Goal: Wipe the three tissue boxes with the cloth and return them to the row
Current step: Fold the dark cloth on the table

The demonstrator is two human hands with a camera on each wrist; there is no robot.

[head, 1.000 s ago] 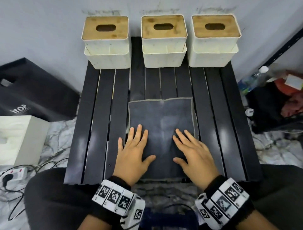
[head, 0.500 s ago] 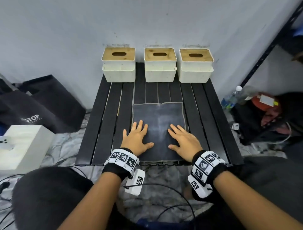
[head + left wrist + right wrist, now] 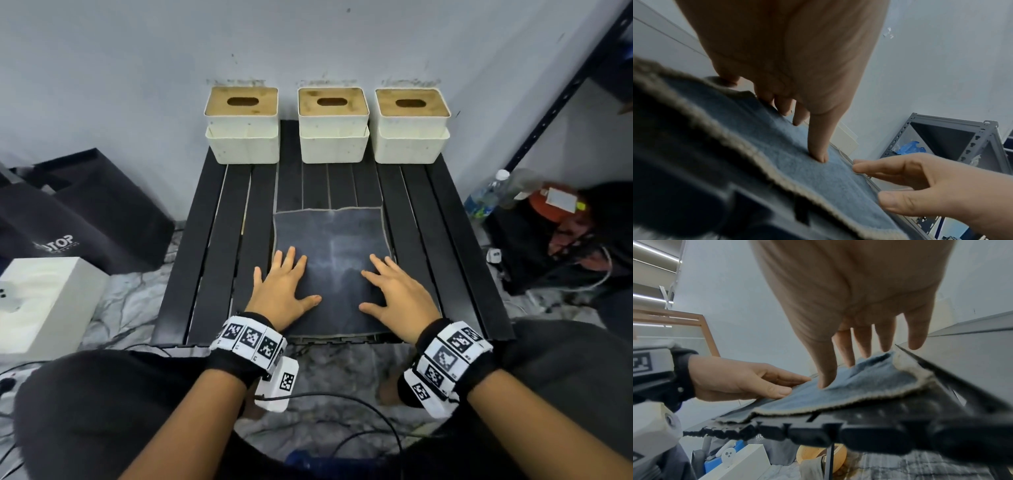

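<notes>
Three cream tissue boxes with wooden slotted lids stand in a row against the wall: left box (image 3: 242, 126), middle box (image 3: 333, 125), right box (image 3: 411, 125). A dark blue-grey cloth (image 3: 330, 246) lies spread flat on the black slatted table (image 3: 212, 246), nearer the front edge. My left hand (image 3: 284, 289) rests flat on the cloth's left side, fingers straight. On its right side my right hand (image 3: 394, 294) lies flat too. In the wrist views the cloth (image 3: 789, 146) (image 3: 869, 382) shows under the fingertips, its front edge slightly lifted.
Black bags (image 3: 85, 219) and a white box (image 3: 44, 301) sit on the floor to the left. To the right are a water bottle (image 3: 486, 195), a dark bag with red items (image 3: 561, 226) and a black metal shelf post (image 3: 561, 99). Cables run across the floor near my knees.
The head camera has pulled back and up, so table and boxes look smaller. Both hands stay flat on the cloth in the same places; the boxes have not moved.
</notes>
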